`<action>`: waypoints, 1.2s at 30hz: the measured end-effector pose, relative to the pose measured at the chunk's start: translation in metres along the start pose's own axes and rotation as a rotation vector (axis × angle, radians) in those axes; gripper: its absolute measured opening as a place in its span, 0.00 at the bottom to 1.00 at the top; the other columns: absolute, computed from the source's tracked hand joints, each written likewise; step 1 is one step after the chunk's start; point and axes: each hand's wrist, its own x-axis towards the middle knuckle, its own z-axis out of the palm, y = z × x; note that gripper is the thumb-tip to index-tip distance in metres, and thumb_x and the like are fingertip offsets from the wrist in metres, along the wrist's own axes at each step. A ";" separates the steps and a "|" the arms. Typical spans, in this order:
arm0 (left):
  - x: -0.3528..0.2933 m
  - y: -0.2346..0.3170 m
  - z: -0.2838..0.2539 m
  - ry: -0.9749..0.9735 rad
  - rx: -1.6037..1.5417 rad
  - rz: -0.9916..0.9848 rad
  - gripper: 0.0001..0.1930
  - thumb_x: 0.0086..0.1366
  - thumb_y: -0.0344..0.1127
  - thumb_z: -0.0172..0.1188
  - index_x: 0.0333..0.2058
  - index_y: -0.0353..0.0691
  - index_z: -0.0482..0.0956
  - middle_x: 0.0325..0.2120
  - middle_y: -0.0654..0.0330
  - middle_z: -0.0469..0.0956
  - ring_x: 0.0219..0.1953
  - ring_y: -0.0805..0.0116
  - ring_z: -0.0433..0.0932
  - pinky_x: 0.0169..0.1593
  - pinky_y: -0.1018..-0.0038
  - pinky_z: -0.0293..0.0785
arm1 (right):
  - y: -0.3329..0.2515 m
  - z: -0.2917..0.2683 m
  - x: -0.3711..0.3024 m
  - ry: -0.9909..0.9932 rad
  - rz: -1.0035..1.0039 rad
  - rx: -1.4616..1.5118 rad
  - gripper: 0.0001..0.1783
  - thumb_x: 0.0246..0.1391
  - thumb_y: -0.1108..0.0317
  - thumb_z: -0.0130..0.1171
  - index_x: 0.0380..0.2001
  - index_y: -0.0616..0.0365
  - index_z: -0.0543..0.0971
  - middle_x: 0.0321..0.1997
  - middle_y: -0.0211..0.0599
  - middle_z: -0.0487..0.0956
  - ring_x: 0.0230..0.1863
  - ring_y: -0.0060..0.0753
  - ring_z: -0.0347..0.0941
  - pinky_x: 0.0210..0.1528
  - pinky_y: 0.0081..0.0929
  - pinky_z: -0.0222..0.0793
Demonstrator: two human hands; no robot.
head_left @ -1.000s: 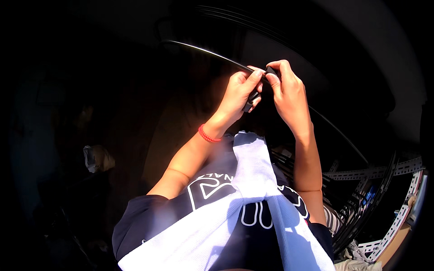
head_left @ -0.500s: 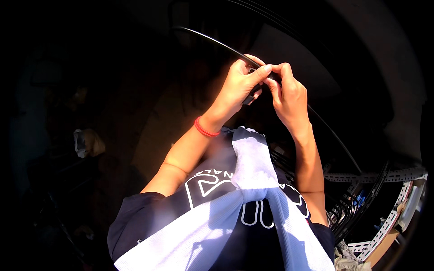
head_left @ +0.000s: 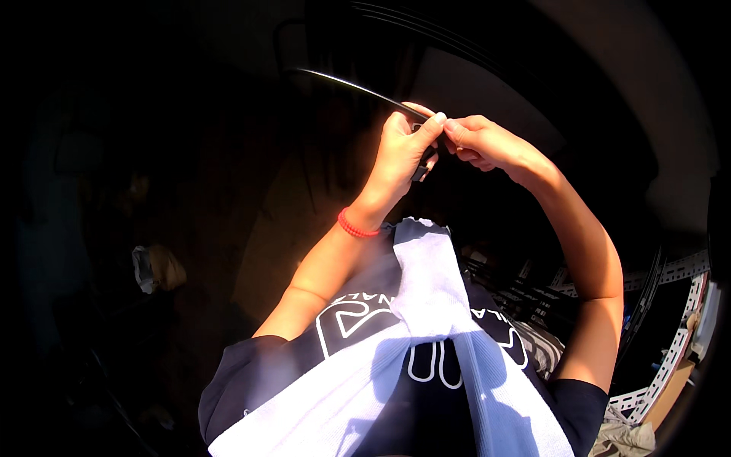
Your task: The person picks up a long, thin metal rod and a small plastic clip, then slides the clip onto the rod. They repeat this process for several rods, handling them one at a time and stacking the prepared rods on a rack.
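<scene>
My left hand [head_left: 403, 152] is closed round a long, thin, black flexible strip [head_left: 358, 87], its thumb pressed on top. The strip arcs out from this hand to the far left, shining in the light. A small dark blocky piece [head_left: 419, 173] shows under the left fingers; its kind I cannot make out. My right hand [head_left: 487, 143] is pinched, thumb against forefinger, right beside the left thumb tip where the strip meets the fingers. Beyond the right fingertips the strip is hidden. A red beaded bracelet [head_left: 356, 225] circles my left wrist.
A white perforated metal frame [head_left: 670, 358] stands at lower right, with dark cables [head_left: 643, 305] and a crumpled pale cloth or bag [head_left: 624, 440] near it. A brown and white bag-like item [head_left: 158, 268] lies at left. Deep shadow hides most surroundings.
My right forearm has swung outward to the right, and the right hand has turned more sideways. The line trailing down to the right no longer shows. The left hand has barely moved.
</scene>
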 end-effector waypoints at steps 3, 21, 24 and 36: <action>-0.001 -0.004 0.003 0.007 -0.016 0.017 0.14 0.58 0.41 0.58 0.31 0.35 0.67 0.15 0.62 0.67 0.10 0.80 0.64 0.10 0.85 0.57 | 0.003 -0.005 0.000 -0.067 0.030 0.048 0.23 0.57 0.49 0.41 0.13 0.50 0.61 0.11 0.16 0.52 0.14 0.12 0.42 0.16 0.16 0.37; 0.026 -0.023 0.000 -0.038 0.106 0.048 0.16 0.60 0.44 0.55 0.27 0.34 0.70 0.15 0.65 0.66 0.09 0.80 0.63 0.10 0.86 0.54 | 0.017 -0.024 0.024 -0.040 0.108 -0.046 0.23 0.58 0.49 0.39 0.14 0.49 0.61 0.11 0.19 0.53 0.13 0.15 0.45 0.16 0.17 0.42; 0.019 -0.025 0.002 -0.024 0.125 0.076 0.15 0.60 0.42 0.54 0.26 0.34 0.74 0.13 0.67 0.65 0.10 0.81 0.63 0.11 0.86 0.56 | 0.016 -0.022 0.018 -0.057 0.103 -0.110 0.22 0.58 0.50 0.38 0.15 0.50 0.60 0.13 0.20 0.54 0.14 0.16 0.46 0.18 0.17 0.45; 0.004 -0.010 0.002 0.028 0.205 0.199 0.12 0.59 0.38 0.56 0.27 0.33 0.70 0.13 0.65 0.66 0.10 0.81 0.63 0.13 0.84 0.60 | -0.007 -0.012 0.000 -0.010 0.036 -0.311 0.25 0.56 0.44 0.39 0.18 0.53 0.63 0.13 0.22 0.57 0.14 0.16 0.50 0.17 0.16 0.50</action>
